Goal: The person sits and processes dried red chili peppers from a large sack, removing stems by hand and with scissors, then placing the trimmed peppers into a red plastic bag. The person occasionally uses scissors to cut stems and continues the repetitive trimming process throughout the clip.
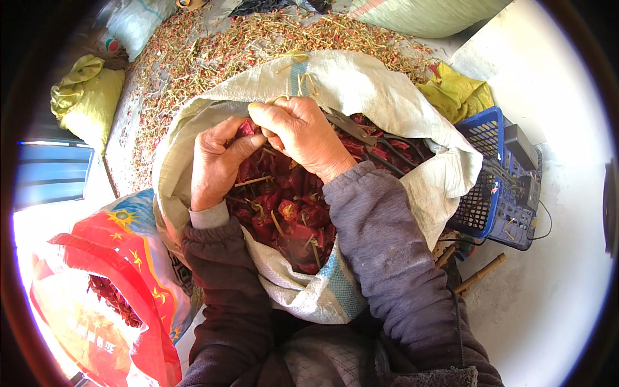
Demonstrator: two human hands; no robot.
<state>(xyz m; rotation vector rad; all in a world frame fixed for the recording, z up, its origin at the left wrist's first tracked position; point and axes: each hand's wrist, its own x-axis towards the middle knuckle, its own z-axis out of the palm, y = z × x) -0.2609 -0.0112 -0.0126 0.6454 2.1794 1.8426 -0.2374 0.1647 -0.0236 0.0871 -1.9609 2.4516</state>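
Observation:
Before me stands a white woven sack with its rim rolled out, filled with dried red chili peppers. Over its middle my left hand pinches a red dried pepper between thumb and fingers. My right hand meets it at the fingertips, its fingers closed at the pepper's top, where a thin pale stem shows. Whether the right fingers grip the stem or the pepper is partly hidden. Scissors with black handles lie on the peppers at the right inside the sack.
Stems and red bits cover the floor beyond. A red printed bag holding peppers stands at left, a yellow sack behind it. At right are a blue plastic basket, a yellow bag and a bamboo stick.

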